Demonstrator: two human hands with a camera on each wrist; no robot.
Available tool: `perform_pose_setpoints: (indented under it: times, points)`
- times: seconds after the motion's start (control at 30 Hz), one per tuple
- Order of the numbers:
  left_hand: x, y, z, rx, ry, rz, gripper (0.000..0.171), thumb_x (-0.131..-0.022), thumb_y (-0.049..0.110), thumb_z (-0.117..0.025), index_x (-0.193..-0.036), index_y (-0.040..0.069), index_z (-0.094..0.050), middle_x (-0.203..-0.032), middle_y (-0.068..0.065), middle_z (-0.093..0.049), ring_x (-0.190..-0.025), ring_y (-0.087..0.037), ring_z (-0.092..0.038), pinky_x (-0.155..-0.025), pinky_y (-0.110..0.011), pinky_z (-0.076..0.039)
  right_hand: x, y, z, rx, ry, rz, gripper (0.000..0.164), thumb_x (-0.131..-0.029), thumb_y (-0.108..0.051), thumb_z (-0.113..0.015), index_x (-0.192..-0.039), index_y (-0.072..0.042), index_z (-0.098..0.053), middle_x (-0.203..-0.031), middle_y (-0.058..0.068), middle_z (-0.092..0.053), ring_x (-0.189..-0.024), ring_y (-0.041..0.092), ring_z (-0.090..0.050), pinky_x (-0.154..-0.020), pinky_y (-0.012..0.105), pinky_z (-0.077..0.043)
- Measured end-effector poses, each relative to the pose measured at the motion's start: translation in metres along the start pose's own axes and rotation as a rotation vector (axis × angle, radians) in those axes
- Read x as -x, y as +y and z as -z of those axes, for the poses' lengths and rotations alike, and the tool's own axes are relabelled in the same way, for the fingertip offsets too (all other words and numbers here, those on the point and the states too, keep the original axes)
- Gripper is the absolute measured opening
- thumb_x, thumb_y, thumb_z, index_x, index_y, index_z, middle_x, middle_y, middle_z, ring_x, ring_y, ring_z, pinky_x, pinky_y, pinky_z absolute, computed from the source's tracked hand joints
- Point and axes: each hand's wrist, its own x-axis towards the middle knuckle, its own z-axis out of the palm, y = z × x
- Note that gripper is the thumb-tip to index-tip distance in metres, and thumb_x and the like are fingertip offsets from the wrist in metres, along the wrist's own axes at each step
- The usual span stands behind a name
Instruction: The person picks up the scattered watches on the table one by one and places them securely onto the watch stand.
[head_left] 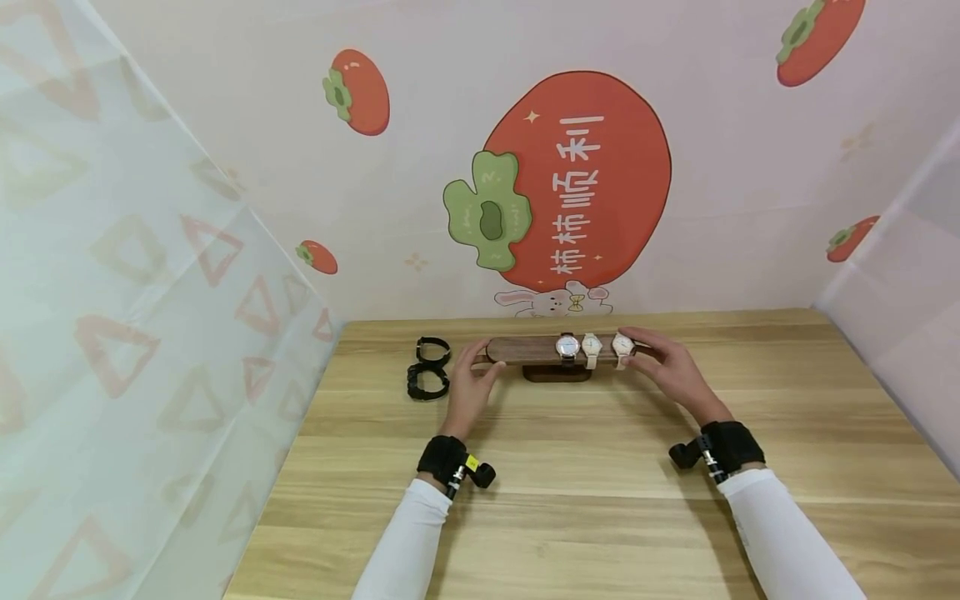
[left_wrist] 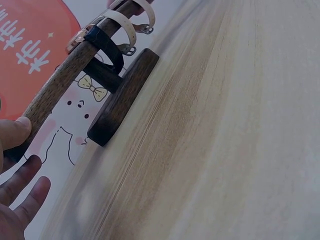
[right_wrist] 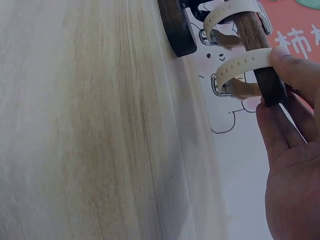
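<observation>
A dark wooden watch stand [head_left: 521, 350] stands near the back of the table, its long bar raised on a short foot [left_wrist: 125, 100]. My left hand [head_left: 471, 392] grips the bar's left end, with the thumb [left_wrist: 15, 131] against its near side. At the other end my right hand [head_left: 675, 375] holds the bar, its thumb beside the outermost white-strapped watch [right_wrist: 247, 62] and fingers under the tip. Another white-strapped watch [head_left: 592, 346] sits inward of that one. A dark-strapped watch [head_left: 567, 345] with a rose-gold case is nearest the bar's middle.
Two black watches, one slimmer [head_left: 433, 340] and one bulkier [head_left: 413, 382], lie looped on the wooden table [head_left: 570, 517] left of my left hand. A printed wall [head_left: 420, 192] rises right behind the stand, and another wall [head_left: 187, 333] borders the left side.
</observation>
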Motion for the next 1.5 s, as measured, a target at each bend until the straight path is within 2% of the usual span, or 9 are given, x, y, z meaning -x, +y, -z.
perform_pose_setpoints:
  times: [0.37,0.53,0.63,0.83,0.93,1.1,1.27,1.5]
  points:
    - [0.0,0.001,0.0,0.003,-0.008,0.006,0.055,-0.101,0.019,-0.075,-0.153,0.014,-0.057,-0.151,-0.013,-0.055,-0.124,-0.037,-0.064,-0.101,-0.042,-0.06,-0.003,-0.001,-0.005,0.003,-0.013,-0.022,0.052,-0.103,-0.014,-0.073,-0.152,-0.009,-0.06,-0.16,0.02,-0.053,-0.127,-0.019,-0.045,-0.101,0.001,-0.044]
    - [0.0,0.0,0.001,-0.003,-0.008,-0.013,0.054,-0.101,0.02,-0.075,-0.152,0.014,-0.057,-0.148,-0.013,-0.057,-0.123,-0.036,-0.065,-0.099,-0.041,-0.061,-0.004,-0.002,-0.006,0.005,-0.031,-0.033,0.053,-0.103,-0.015,-0.073,-0.154,-0.008,-0.058,-0.162,0.019,-0.051,-0.129,-0.018,-0.044,-0.099,0.001,-0.045]
    - [0.0,0.0,0.0,0.0,-0.004,-0.023,0.054,-0.101,0.021,-0.076,-0.152,0.014,-0.058,-0.147,-0.013,-0.057,-0.122,-0.036,-0.065,-0.098,-0.042,-0.062,-0.004,-0.002,-0.007,0.014,-0.029,-0.039,0.053,-0.103,-0.016,-0.073,-0.154,-0.009,-0.058,-0.162,0.018,-0.051,-0.133,-0.01,-0.047,-0.099,0.001,-0.045]
    - [0.001,0.0,0.0,0.022,0.008,-0.021,0.055,-0.099,0.019,-0.077,-0.151,0.014,-0.059,-0.146,-0.013,-0.058,-0.121,-0.037,-0.065,-0.099,-0.05,-0.061,-0.005,-0.004,-0.008,0.031,-0.026,-0.012,0.053,-0.102,-0.01,-0.073,-0.153,-0.008,-0.059,-0.161,0.022,-0.05,-0.144,0.03,-0.051,-0.1,0.001,-0.044]
    - [0.001,0.001,0.0,0.039,0.014,-0.021,0.055,-0.099,0.017,-0.077,-0.15,0.012,-0.059,-0.147,-0.015,-0.058,-0.121,-0.039,-0.065,-0.099,-0.055,-0.059,-0.006,-0.006,-0.009,0.025,-0.033,0.001,0.053,-0.102,-0.008,-0.073,-0.152,-0.005,-0.059,-0.162,0.023,-0.049,-0.145,0.041,-0.049,-0.099,0.0,-0.043]
    - [0.001,0.002,-0.001,0.066,0.021,-0.025,0.056,-0.098,0.012,-0.078,-0.15,0.009,-0.059,-0.148,-0.017,-0.057,-0.119,-0.043,-0.065,-0.099,-0.059,-0.058,-0.006,-0.007,-0.011,0.021,-0.044,0.005,0.053,-0.102,-0.007,-0.073,-0.152,-0.003,-0.058,-0.162,0.023,-0.048,-0.145,0.043,-0.048,-0.097,-0.001,-0.042]
    - [0.0,0.001,-0.001,0.036,0.016,-0.026,0.056,-0.099,0.012,-0.077,-0.151,0.005,-0.057,-0.148,-0.016,-0.057,-0.119,-0.041,-0.066,-0.098,-0.054,-0.06,-0.006,-0.007,-0.011,0.039,-0.05,-0.004,0.054,-0.102,-0.008,-0.073,-0.153,-0.005,-0.057,-0.164,0.02,-0.047,-0.148,0.044,-0.045,-0.099,-0.001,-0.039]
    - [0.001,0.0,0.001,0.004,-0.003,-0.022,0.056,-0.1,0.017,-0.077,-0.152,0.011,-0.057,-0.15,-0.016,-0.056,-0.121,-0.04,-0.066,-0.1,-0.05,-0.061,-0.006,-0.006,-0.011,0.069,-0.057,-0.011,0.055,-0.102,-0.012,-0.074,-0.155,-0.01,-0.057,-0.165,0.019,-0.046,-0.153,0.044,-0.041,-0.1,-0.001,-0.035]
